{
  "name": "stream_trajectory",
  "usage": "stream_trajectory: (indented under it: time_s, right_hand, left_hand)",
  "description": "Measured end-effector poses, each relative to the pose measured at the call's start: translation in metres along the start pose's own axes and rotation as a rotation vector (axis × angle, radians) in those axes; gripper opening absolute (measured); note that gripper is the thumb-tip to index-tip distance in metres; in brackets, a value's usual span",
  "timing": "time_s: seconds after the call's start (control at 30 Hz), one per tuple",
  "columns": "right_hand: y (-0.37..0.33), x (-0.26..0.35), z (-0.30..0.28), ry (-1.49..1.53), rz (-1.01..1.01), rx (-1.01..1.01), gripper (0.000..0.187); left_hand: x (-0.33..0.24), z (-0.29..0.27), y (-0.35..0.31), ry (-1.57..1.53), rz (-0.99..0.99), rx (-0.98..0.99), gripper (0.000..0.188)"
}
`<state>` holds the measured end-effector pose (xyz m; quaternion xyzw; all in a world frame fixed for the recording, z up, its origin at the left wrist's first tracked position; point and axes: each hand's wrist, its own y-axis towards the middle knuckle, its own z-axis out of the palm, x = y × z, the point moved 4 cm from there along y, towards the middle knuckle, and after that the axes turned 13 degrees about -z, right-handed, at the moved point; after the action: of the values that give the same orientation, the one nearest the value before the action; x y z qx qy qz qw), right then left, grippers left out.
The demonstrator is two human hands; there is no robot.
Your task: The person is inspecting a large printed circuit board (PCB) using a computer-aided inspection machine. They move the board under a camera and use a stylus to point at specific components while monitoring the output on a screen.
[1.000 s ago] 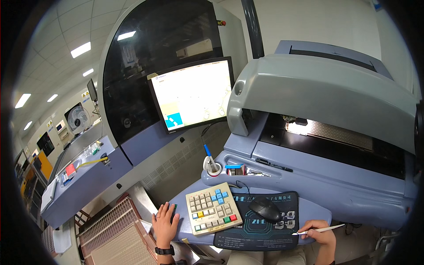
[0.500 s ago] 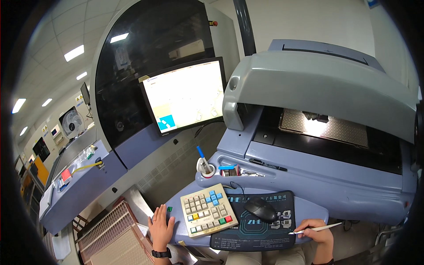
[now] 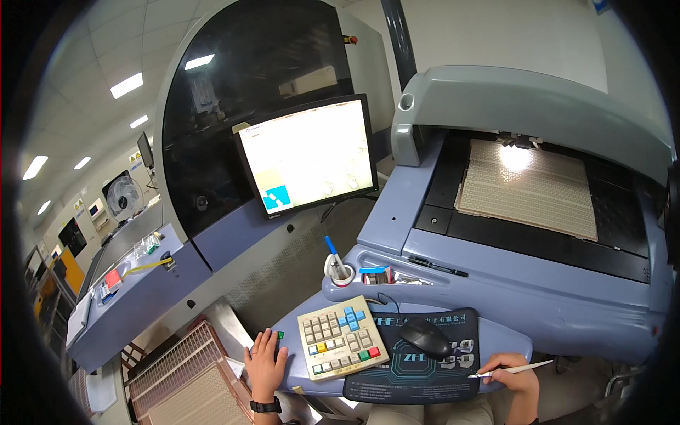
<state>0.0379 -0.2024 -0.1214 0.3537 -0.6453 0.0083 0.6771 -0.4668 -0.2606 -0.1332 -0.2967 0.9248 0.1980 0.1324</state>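
Note:
My left hand (image 3: 265, 361) lies flat on the left end of the blue-grey console shelf (image 3: 297, 368), fingers stretched out and nothing in them. A small green piece (image 3: 280, 335) is beside its fingertips, left of the beige keypad (image 3: 343, 340). At the right end, my right hand (image 3: 515, 374) pinches a slim white pen-shaped tool (image 3: 533, 366). Its thin tip points left over the edge of the dark mouse mat (image 3: 411, 389); whether it touches the mat I cannot tell. A black mouse (image 3: 425, 338) rests on the mat, apart from both hands.
A lit monitor (image 3: 312, 159) stands behind the keypad. At right, a perforated panel (image 3: 531, 191) lies on the machine bed under a grey arched cover (image 3: 538, 99) with a bright lamp. A pen cup (image 3: 340, 274) and black pen (image 3: 438, 266) sit behind the mat. Framed panels (image 3: 191, 382) lie lower left.
The grey cover and its lamp have shifted back across the bed, so more of the perforated panel shows. Both hands keep their places; the whole view has shifted slightly.

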Motion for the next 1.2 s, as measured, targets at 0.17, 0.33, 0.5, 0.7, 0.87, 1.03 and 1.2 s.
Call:
stream_trajectory:
  time_s: [0.17,0.33,0.5,0.7,0.87,1.03,1.2]
  right_hand:
    - [-0.0005,-0.0002,0.0002,0.025,0.007,-0.011,0.025]
    - [-0.0021,-0.0050,-0.0008,0.014,0.032,-0.023,0.025]
    - [-0.0007,-0.0041,-0.0003,0.016,0.031,-0.022,0.025]
    - [-0.0034,-0.0041,-0.0013,0.014,0.044,-0.020,0.025]
    - [-0.0013,-0.0029,-0.0010,0.037,0.066,-0.018,0.024]
    - [-0.0033,-0.0050,-0.0008,0.068,0.067,-0.039,0.024]
    - [-0.0015,-0.0044,-0.0005,0.082,0.070,-0.038,0.024]
  left_hand:
    - [-0.0012,-0.0008,0.0004,-0.006,-0.002,-0.006,0.050]
    - [-0.0003,-0.0016,0.0003,-0.009,0.001,-0.007,0.050]
    - [-0.0002,-0.0011,0.0008,0.002,-0.001,-0.007,0.050]
    - [-0.0032,-0.0021,0.0008,-0.014,-0.002,-0.002,0.050]
    - [-0.0012,-0.0018,-0.0007,-0.016,-0.017,0.002,0.050]
    - [-0.0019,-0.0012,0.0005,-0.013,-0.016,0.009,0.050]
    - [-0.0034,-0.0028,0.0021,0.130,0.011,0.117,0.055]
